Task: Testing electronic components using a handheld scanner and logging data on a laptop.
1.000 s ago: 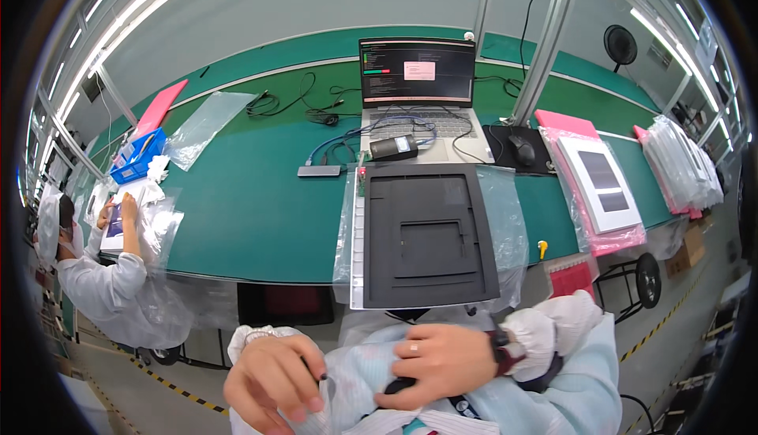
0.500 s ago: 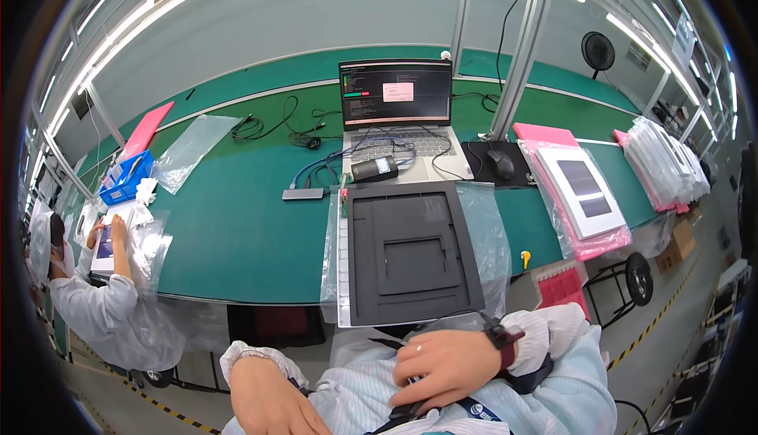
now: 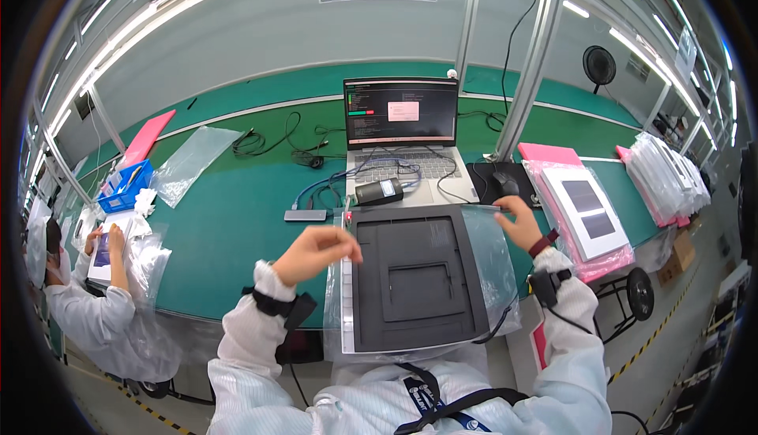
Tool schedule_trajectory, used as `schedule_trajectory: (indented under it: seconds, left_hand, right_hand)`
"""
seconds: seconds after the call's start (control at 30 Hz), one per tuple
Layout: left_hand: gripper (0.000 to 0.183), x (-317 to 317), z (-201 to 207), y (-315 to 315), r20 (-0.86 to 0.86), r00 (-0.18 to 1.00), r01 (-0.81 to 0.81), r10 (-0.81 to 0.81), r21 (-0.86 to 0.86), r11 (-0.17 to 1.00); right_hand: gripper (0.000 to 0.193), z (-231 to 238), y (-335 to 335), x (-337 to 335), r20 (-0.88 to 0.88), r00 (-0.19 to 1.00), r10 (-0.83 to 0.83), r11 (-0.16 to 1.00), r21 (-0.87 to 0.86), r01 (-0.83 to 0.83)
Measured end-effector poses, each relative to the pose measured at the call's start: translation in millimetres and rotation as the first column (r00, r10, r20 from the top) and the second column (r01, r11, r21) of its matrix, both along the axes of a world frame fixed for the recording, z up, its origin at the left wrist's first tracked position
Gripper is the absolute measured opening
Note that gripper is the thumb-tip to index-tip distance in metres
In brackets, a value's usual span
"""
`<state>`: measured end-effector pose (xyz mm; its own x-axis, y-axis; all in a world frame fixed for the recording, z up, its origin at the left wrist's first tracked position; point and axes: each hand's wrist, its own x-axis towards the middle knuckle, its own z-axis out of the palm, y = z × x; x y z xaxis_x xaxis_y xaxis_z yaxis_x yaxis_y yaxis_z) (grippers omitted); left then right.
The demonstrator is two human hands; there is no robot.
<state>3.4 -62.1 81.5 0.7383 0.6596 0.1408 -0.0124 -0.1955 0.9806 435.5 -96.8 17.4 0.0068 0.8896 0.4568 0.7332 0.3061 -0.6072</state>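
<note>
A flat black rectangular panel with a recessed frame in its middle lies at the front table edge, over a white-edged piece and clear plastic film. My left hand hovers at the panel's left side, fingers loosely bent and nothing seen in them. On the other side, my right hand is above the film with thumb and fingers apart, holding nothing. Just beyond the panel stands an open laptop with a dark screen and a pale dialog box. Across its keyboard lies a black cylindrical device with cables.
A grey hub sits left of the laptop, a mouse right of it. Farther right are a white framed panel on pink foam and a stack of bagged panels. At far left a co-worker works near a blue bin.
Both my hands have risen from my lap, forward to either side of the black panel. The view has tilted slightly, so the table sits lower in the picture.
</note>
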Motion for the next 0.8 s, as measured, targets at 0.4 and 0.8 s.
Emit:
schedule_trajectory:
  seconds: [0.4, 0.8]
  left_hand:
    - [0.027, -21, -110, 107, 0.538, 0.756, 0.137, 0.373, -0.687, 0.714]
    - [0.033, -26, -120, 117, 0.5, 0.837, 0.254, 0.225, -0.717, 0.65]
  right_hand:
    - [0.042, -84, 85, 60, 0.282, 0.783, -0.555, 0.831, 0.233, 0.505]
    - [0.045, -77, 88, 51, 0.329, 0.802, -0.499, 0.866, 0.161, 0.473]
